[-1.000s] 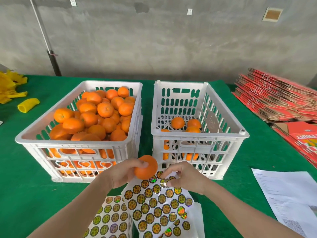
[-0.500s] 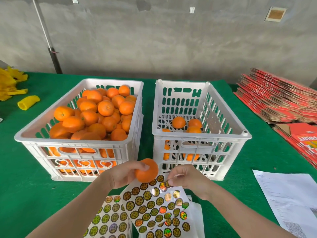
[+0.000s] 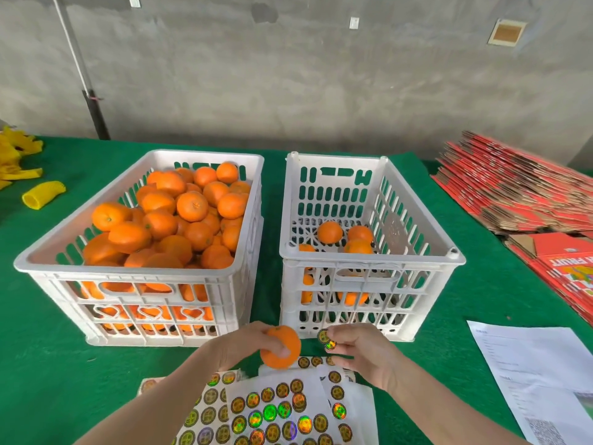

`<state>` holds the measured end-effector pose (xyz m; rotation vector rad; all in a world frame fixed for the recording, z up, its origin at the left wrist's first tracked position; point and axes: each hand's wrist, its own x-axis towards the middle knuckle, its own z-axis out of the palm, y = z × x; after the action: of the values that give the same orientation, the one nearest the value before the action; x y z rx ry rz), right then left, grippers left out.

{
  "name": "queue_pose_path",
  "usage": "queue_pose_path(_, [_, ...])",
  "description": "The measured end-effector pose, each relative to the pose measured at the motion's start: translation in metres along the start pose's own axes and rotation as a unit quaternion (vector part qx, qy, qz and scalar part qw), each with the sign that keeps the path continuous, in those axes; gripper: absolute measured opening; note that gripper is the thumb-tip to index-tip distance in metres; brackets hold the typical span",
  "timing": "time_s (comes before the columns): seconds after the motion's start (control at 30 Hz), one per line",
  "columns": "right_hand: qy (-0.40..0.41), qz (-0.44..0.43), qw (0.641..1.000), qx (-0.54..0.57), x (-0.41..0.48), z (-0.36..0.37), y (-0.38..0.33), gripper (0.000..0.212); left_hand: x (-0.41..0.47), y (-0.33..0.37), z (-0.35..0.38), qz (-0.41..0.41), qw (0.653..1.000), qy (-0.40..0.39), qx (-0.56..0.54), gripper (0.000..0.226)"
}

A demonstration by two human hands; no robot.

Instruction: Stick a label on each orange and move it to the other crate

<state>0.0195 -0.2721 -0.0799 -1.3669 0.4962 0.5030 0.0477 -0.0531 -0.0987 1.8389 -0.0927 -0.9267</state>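
A hologram label, lifted from the sticker sheet moments ago, is pinched in the right grip beside the orange, which the left grip clasps before the nearly empty crate. Sticking looks imminent.

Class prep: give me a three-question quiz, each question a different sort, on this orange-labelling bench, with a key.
1. True or false: the left hand grips an orange.
2. The right hand pinches: A) a pen; B) a round sticker; C) a glove.
3. Fill in: the fuller white crate stands to the ___ of the nearly empty crate.
Key: 1 true; 2 B; 3 left.
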Motion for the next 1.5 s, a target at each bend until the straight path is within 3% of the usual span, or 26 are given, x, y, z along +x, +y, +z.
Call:
queue_pose_path(0.07, [0.003, -0.021, 1.000, 0.020, -0.004, 0.001, -0.004, 0.006, -0.004, 0.005, 0.001, 0.023, 0.999, 0.034, -0.031, 0.096])
queue_pose_path(0.2, [-0.029, -0.116, 0.992, 0.033, -0.020, 0.009, -0.024, 0.019, -0.020, 0.020, 0.005, 0.130, 0.970, 0.027, -0.204, 0.082])
queue_pose_path(0.33, [-0.071, -0.214, 0.974, -0.003, -0.040, 0.024, -0.048, 0.023, -0.034, 0.037, 0.008, 0.191, 0.951, 0.062, -0.234, 0.086])
queue_pose_path(0.57, [-0.080, -0.293, 0.949, -0.078, -0.059, 0.038, -0.061, 0.025, -0.044, 0.058, 0.006, 0.219, 0.910, 0.022, -0.350, 0.080])
queue_pose_path(0.87, [-0.065, -0.346, 0.929, -0.117, -0.065, 0.042, -0.065, 0.028, -0.048, 0.062, 0.010, 0.232, 0.914, 0.010, -0.334, 0.072])
queue_pose_path(1.03, [-0.038, -0.374, 0.911, -0.170, -0.065, 0.043, -0.064, 0.028, -0.049, 0.066, 0.012, 0.219, 0.924, 0.021, -0.312, 0.054])
queue_pose_path(1.2, [-0.016, -0.403, 0.893, -0.199, -0.064, 0.043, -0.065, 0.024, -0.047, 0.069, 0.012, 0.209, 0.929, 0.024, -0.303, 0.053])
queue_pose_path(1.5, [0.021, -0.482, 0.822, -0.301, -0.068, 0.045, -0.076, 0.023, -0.048, 0.075, 0.011, 0.214, 0.947, 0.035, -0.236, 0.058])
